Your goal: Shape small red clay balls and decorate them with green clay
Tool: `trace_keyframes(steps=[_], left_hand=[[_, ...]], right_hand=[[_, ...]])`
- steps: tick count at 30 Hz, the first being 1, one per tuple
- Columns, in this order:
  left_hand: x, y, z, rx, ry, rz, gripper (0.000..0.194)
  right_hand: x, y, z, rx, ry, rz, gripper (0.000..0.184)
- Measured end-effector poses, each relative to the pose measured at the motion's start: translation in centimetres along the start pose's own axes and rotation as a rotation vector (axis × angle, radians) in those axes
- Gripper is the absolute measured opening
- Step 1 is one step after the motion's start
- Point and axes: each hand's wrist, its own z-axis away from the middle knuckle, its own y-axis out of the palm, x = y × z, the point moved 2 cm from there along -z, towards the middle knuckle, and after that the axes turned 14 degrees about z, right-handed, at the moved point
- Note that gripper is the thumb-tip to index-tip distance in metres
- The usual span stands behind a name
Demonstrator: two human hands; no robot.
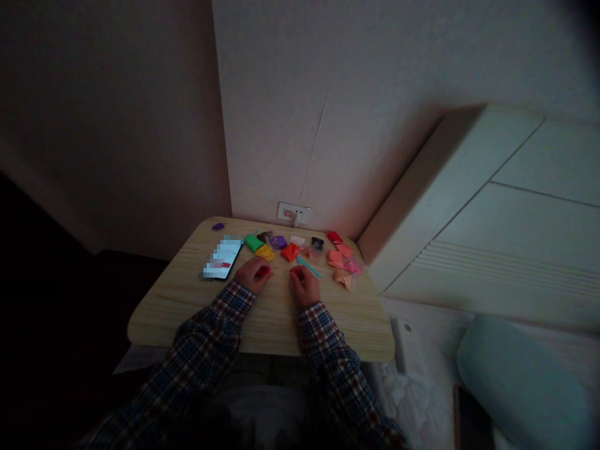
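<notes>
Over the middle of the wooden table, my left hand (253, 274) is closed on a small red piece (264, 272) that looks like soft modelling clay. A short gap to the right, my right hand (305, 287) pinches another red bit (296, 272) at its fingertips. Just beyond the right hand lies a light blue strip (309, 267). Coloured clay packets are spread behind both hands: green (254, 242), yellow (265, 252), purple (278, 242), and orange-red (290, 252). A lit phone (224, 257) rests left of my left hand.
Pink and peach packets (335, 259) lie at the table's right side, with a black packet (317, 244) at the back. A small purple object (218, 226) sits at the far left corner. Behind the table is a wall socket (294, 212); a bed with a pale pillow (515, 381) stands right.
</notes>
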Motion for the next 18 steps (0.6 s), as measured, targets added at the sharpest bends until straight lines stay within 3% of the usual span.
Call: trace_keyframes(steps=[12, 18], left_hand=[[-0.13, 0.19, 0.07, -0.017, 0.000, 0.000, 0.022], [-0.13, -0.09, 0.24, 0.059, 0.002, 0.003, 0.024]], right_hand=[[-0.26, 0.15, -0.03, -0.024, 0.016, -0.003, 0.029], [-0.07, 0.02, 0.16, -0.012, 0.003, -0.015, 0.028]])
